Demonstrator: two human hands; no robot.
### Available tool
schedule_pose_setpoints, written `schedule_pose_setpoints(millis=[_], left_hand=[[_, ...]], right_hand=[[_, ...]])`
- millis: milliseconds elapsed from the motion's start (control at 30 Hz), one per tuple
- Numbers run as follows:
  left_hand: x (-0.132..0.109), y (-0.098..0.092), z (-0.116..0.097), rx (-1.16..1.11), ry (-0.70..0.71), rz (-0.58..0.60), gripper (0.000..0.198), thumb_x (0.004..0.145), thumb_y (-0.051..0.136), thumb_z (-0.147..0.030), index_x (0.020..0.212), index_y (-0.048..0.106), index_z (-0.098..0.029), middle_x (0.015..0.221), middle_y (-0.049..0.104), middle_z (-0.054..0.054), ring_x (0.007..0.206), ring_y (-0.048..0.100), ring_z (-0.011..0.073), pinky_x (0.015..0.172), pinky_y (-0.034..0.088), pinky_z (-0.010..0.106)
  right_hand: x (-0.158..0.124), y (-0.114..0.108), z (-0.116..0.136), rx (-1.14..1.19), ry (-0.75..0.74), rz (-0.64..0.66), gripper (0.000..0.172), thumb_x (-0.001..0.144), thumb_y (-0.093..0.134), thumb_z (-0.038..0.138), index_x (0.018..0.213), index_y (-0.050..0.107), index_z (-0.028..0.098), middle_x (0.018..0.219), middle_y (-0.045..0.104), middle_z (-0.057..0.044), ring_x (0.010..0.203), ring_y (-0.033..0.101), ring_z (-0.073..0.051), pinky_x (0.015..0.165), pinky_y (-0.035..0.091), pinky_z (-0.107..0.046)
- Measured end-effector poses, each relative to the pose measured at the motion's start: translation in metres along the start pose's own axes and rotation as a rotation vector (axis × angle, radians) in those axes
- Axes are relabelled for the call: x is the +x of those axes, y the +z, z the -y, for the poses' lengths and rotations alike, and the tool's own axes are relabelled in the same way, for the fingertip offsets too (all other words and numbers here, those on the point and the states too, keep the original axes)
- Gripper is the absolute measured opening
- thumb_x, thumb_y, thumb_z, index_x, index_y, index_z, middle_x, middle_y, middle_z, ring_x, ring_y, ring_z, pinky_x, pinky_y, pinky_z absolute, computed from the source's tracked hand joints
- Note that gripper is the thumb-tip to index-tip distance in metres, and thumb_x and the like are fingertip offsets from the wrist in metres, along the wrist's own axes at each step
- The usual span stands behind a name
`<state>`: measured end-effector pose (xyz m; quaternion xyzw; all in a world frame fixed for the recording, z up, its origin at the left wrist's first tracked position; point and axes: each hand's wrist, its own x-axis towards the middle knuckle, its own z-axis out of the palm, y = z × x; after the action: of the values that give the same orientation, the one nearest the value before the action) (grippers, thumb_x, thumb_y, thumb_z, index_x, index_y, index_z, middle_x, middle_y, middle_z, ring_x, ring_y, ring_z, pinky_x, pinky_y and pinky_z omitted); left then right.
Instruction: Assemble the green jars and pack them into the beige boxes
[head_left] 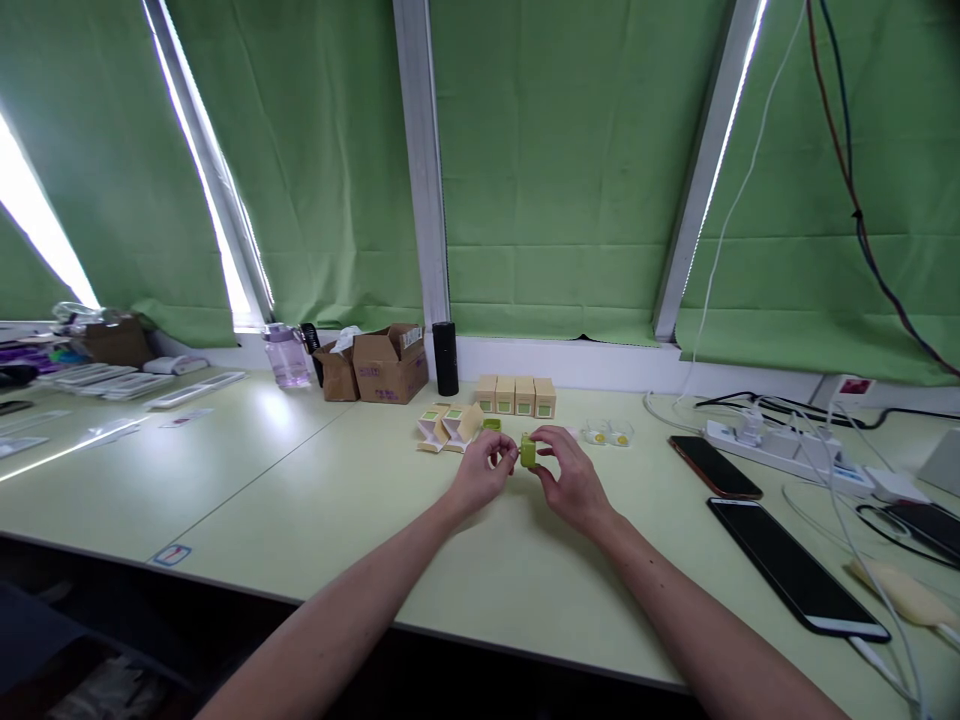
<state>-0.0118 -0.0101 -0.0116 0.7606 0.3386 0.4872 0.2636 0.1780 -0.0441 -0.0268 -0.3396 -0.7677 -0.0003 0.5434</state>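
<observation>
A small green block-shaped item (528, 451) is held above the table between the thumb and fingers of my right hand (574, 482). My left hand (482, 470) is pinched at the item's left side; what lies between its fingertips is too small to make out. Just behind my left hand is another small green piece (492, 425). Two opened cardboard boxes (457, 428) with green labels stand to its left. Farther back, several closed small boxes (505, 396) form a row. Clear containers with yellow spots (608, 433) sit beyond my right hand.
Two phones, a smaller one (715, 466) and a larger one (796, 565), lie on the right near a white power strip (787, 455) and loose cables. Along the back stand a black cylinder (445, 360), cardboard cartons (390, 365) and a purplish bottle (287, 357).
</observation>
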Motion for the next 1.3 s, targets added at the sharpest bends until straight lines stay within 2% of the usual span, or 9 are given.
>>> schedule_pose_setpoints(millis=[1067,1200,1300], left_hand=[[0.0009,-0.0047,0.0021,-0.039,-0.048,-0.018,0.016,0.091,0.063,-0.033,0.084,0.061,-0.019,0.067,0.063,0.000,0.064,0.060,0.0142,0.068,0.048,0.029],[0.0023,-0.0066,0.0043,-0.076,-0.072,-0.049,0.019,0.092,0.063,-0.037,0.090,0.066,-0.018,0.072,0.065,0.001,0.066,0.064,0.0152,0.068,0.047,0.029],[0.0030,-0.0089,0.0060,-0.023,-0.065,-0.112,0.016,0.092,0.062,-0.033,0.095,0.068,-0.019,0.078,0.068,0.004,0.078,0.066,0.0184,0.070,0.046,0.030]], right_hand=[[0.0018,-0.0023,0.0000,0.018,0.032,-0.018,0.039,0.093,0.058,0.014,0.129,0.055,0.028,0.126,0.062,-0.011,0.114,0.064,-0.027,0.084,0.070,-0.047],[0.0020,-0.0040,0.0009,-0.011,0.045,-0.016,0.040,0.092,0.058,0.015,0.130,0.055,0.028,0.126,0.062,-0.011,0.114,0.064,-0.028,0.086,0.069,-0.049],[0.0024,-0.0050,0.0023,-0.009,0.055,-0.026,0.042,0.092,0.057,0.013,0.131,0.053,0.028,0.130,0.061,-0.012,0.119,0.062,-0.029,0.089,0.068,-0.051]])
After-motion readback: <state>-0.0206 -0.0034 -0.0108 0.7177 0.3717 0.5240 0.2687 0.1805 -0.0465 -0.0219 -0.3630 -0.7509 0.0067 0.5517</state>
